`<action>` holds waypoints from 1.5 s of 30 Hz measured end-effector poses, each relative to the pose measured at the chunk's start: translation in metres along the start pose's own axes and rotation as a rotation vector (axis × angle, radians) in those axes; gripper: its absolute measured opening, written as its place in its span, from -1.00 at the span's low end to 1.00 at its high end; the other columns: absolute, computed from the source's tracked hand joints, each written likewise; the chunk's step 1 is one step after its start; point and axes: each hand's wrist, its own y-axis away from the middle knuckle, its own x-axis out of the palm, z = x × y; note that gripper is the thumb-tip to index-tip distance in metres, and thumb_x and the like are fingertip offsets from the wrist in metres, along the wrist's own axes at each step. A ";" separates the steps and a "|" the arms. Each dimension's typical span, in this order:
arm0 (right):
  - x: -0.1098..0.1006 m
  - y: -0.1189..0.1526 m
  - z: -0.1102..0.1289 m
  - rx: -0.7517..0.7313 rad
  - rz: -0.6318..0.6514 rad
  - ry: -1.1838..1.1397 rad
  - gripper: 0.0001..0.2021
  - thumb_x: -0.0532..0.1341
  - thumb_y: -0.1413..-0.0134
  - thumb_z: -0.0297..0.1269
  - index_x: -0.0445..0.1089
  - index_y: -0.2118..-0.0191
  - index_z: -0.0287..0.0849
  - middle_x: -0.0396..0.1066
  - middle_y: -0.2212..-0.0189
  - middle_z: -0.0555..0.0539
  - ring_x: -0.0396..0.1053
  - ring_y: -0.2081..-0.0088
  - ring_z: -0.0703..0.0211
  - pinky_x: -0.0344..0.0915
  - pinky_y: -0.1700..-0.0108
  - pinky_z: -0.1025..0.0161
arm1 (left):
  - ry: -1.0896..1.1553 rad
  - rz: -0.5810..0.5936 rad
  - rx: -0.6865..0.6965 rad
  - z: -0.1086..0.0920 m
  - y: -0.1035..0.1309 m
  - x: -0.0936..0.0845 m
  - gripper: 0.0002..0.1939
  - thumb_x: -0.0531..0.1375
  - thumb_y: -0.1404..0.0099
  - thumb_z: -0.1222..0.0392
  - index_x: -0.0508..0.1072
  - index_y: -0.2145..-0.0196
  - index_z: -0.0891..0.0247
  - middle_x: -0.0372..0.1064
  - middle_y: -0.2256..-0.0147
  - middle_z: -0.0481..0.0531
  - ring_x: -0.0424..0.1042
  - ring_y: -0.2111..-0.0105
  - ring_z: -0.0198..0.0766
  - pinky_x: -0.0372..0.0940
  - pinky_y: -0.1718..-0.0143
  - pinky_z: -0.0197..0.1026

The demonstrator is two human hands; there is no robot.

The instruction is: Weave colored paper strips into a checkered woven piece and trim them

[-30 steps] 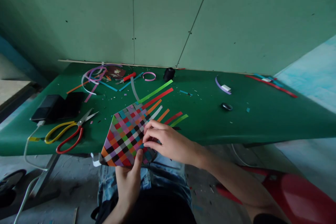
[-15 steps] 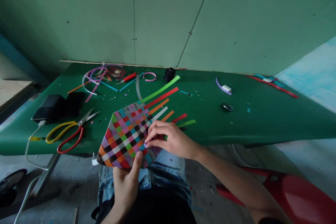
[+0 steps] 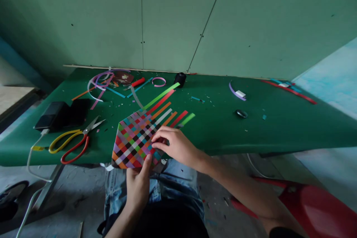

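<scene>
A multicoloured woven piece (image 3: pixel 134 143), made of flat strips in a checked pattern, is held tilted at the table's front edge, above my lap. My left hand (image 3: pixel 139 184) grips its lower edge, thumb on top and the other fingers hidden beneath. On its right side, my right hand (image 3: pixel 175 145) has thumb and index finger pinched together at the weave's surface; whatever is between the fingertips is too small to make out. Loose strip ends in red (image 3: pixel 161 101), bright green (image 3: pixel 163 95), orange, white and grey stick out from the upper right side.
Scissors (image 3: pixel 83 134) with one yellow and one red handle lie left on the green table (image 3: pixel 217 130). Behind them are a black box (image 3: pixel 52 115) with a white cable, loose strips, a red-handled cutter (image 3: pixel 138 81) and a black spool (image 3: pixel 180 79). A red chair (image 3: pixel 315 208) stands at right.
The woven piece has turned slightly, its loose ends shifting left and down. My right hand has risen a little with its pinch; the purple bit seen at its fingertips no longer shows.
</scene>
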 end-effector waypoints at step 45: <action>0.043 -0.080 -0.111 -0.166 -0.093 0.556 -0.58 -0.01 -0.50 -0.38 0.43 -0.28 -0.32 0.44 -0.21 -0.34 0.32 -0.23 -0.15 0.33 -0.32 -0.11 | -1.573 0.598 0.929 -0.057 -0.185 0.001 -0.54 -0.04 -0.58 0.07 0.42 -0.30 0.16 0.42 -0.24 0.17 0.36 -0.21 0.06 0.24 -0.20 0.12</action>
